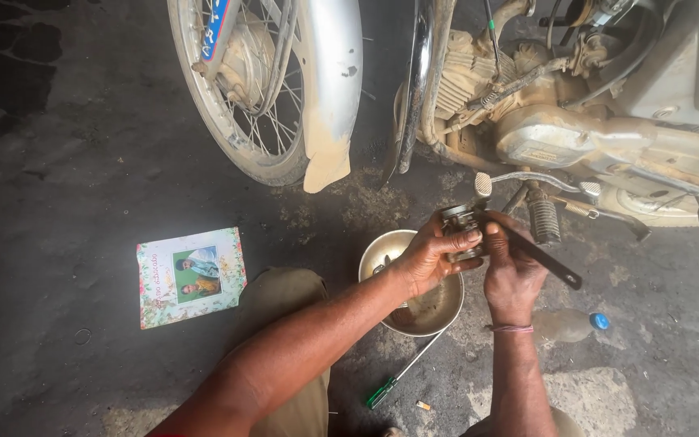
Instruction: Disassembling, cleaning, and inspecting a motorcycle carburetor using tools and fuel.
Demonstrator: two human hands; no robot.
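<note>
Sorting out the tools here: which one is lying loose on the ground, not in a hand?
The green-handled screwdriver, lying on the ground below the metal bowl. The other tool, a dark flat spanner, is gripped in the right hand.

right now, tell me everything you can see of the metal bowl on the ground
The metal bowl is round, shallow and dull silver-grey, with a thin rolled rim and a grimy, brownish inside that looks oily. It sits upright on the dusty concrete floor below the motorcycle's engine. The left hand and forearm cross above it, hiding part of the rim and inside. A green-handled screwdriver lies at its near edge; whether they touch is unclear.
</note>
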